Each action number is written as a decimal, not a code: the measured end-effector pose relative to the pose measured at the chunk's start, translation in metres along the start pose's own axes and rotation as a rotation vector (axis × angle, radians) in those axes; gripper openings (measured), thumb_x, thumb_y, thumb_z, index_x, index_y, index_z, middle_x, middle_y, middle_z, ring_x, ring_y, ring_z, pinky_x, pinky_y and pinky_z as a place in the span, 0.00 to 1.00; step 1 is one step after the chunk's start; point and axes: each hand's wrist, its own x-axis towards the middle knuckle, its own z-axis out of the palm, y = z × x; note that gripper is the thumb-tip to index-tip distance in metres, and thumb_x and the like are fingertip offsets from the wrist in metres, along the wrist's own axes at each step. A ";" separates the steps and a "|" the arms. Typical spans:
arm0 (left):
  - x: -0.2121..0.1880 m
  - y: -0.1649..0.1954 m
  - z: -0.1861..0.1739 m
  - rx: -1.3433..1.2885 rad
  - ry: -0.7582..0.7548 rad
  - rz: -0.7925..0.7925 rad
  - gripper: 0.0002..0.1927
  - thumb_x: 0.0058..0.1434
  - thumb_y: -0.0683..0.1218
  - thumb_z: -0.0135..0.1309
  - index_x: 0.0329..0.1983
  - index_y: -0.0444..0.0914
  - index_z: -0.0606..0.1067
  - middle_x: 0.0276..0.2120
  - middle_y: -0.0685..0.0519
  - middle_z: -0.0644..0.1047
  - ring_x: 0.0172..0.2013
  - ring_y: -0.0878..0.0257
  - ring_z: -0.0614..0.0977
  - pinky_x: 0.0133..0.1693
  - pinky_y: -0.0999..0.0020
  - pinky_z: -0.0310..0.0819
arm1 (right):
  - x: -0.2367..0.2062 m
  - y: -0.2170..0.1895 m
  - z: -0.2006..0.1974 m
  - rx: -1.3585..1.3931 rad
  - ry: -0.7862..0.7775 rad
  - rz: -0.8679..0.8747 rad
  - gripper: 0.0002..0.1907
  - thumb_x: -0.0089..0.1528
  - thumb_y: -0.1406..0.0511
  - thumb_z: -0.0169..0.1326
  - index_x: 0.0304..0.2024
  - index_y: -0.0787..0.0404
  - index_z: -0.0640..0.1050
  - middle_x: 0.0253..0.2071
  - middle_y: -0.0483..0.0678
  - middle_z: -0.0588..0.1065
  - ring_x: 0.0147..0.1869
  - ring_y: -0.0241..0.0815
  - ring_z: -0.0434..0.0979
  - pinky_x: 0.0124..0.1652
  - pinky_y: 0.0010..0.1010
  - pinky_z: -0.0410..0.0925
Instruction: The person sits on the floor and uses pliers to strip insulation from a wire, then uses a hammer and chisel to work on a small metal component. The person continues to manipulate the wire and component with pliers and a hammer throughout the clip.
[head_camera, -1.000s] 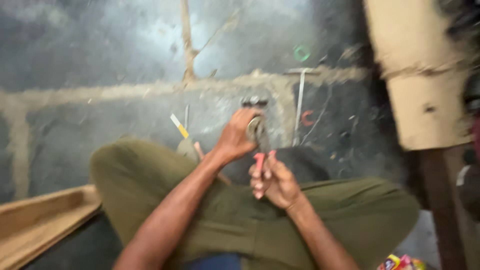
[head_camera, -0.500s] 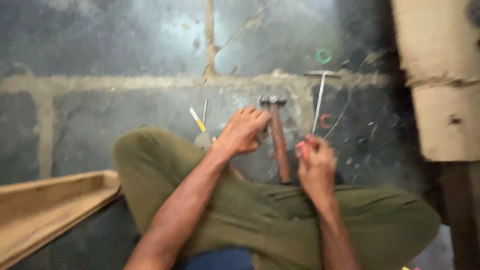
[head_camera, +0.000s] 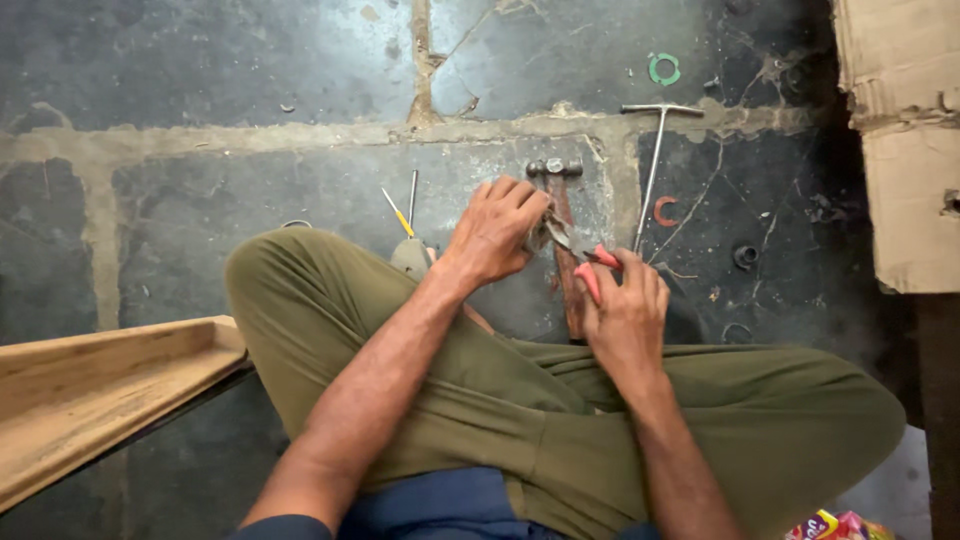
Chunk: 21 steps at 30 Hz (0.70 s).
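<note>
I sit cross-legged on a dark stone floor in olive trousers. My right hand (head_camera: 625, 310) grips red-handled pliers (head_camera: 588, 262), whose jaws point left. Their tips meet a small metal part (head_camera: 540, 234) that my left hand (head_camera: 495, 232) pinches just above my knee. Under both hands a hammer (head_camera: 560, 215) with a wooden handle lies on the floor, its steel head pointing away from me. The small part is mostly hidden by my left fingers.
A T-shaped metal tool (head_camera: 652, 160) lies right of the hammer. A yellow-handled screwdriver (head_camera: 397, 213) and a thin rod lie to the left. A wooden moulding (head_camera: 100, 385) sits at my lower left, a cardboard box (head_camera: 900, 140) at upper right. Small rings and washers (head_camera: 664, 68) dot the floor.
My hands have come together: the right hand brought the pliers up to the part in my left hand. The camera view shifted down and left slightly.
</note>
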 end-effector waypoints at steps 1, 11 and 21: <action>0.000 0.000 0.000 -0.004 -0.010 -0.003 0.24 0.39 0.40 0.62 0.43 0.39 0.72 0.41 0.49 0.74 0.49 0.49 0.74 0.47 0.53 0.67 | 0.000 -0.001 0.000 -0.027 -0.006 -0.004 0.15 0.63 0.63 0.58 0.51 0.60 0.80 0.57 0.55 0.72 0.60 0.56 0.70 0.58 0.48 0.63; 0.007 0.007 -0.008 -0.034 -0.008 0.006 0.26 0.37 0.40 0.61 0.44 0.38 0.73 0.40 0.49 0.74 0.48 0.48 0.74 0.46 0.53 0.67 | 0.002 0.008 0.006 -0.195 -0.024 -0.005 0.13 0.65 0.57 0.56 0.44 0.60 0.81 0.47 0.52 0.75 0.49 0.53 0.74 0.45 0.44 0.66; 0.008 0.016 -0.017 -0.094 0.116 0.175 0.24 0.48 0.39 0.61 0.50 0.40 0.73 0.51 0.52 0.76 0.57 0.53 0.74 0.53 0.56 0.64 | -0.024 0.019 0.012 1.646 -0.635 0.818 0.17 0.67 0.53 0.52 0.40 0.60 0.79 0.31 0.48 0.75 0.27 0.40 0.72 0.25 0.35 0.67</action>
